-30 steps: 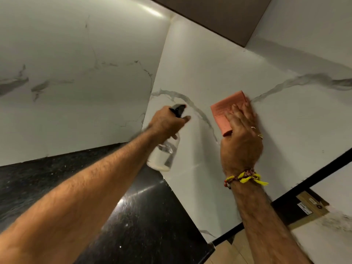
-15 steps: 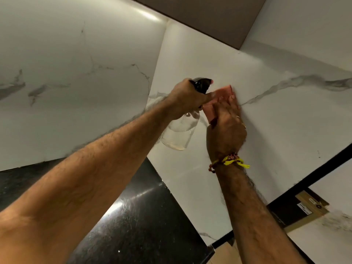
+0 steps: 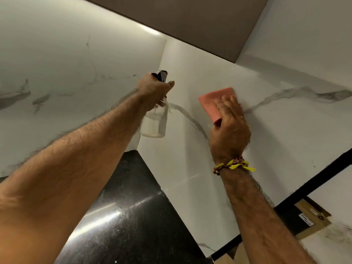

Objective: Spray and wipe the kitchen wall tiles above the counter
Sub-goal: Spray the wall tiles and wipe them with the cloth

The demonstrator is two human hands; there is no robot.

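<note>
Wall tiles of white marble with grey veins fill the frame's upper and middle, 2 walls meeting in a corner under a brown cabinet; a glossy black counter lies at lower centre. The spray bottle, clear with whitish liquid, hangs upright at centre, its black nozzle on top, gripped round the neck by the left hand. The pink cloth lies flat on the right wall, pressed under the right hand with straight fingers.

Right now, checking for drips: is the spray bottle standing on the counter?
No, the left hand holds the spray bottle up in the air beside the wall tiles.
</note>
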